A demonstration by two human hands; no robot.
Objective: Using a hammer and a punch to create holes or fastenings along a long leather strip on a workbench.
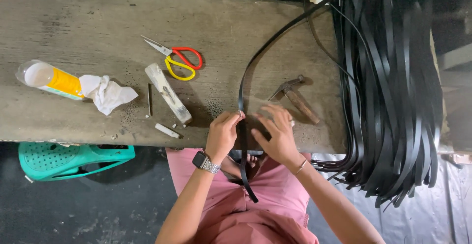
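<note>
Near lower centre of frame, left hand (222,133) closed on black strap (243,126), pinching it against table (73,121) edge; right hand (280,133) flat beside it, probably pressing. Hammer (295,99) just above, scissors (179,59) further up-left, within reach. Strap bundle (393,101) draped at right.

A big, worn, grey-brown wooden workbench (98,23) fills the top of the view, with dark stains and scratches on it. Down below its near edge is a dark, rough concrete floor (88,209). A teal green plastic stool (69,159) with little holes stands on that floor, low on the left. A shiny grey plastic sheet (432,214) covers the ground at the lower right.
</note>
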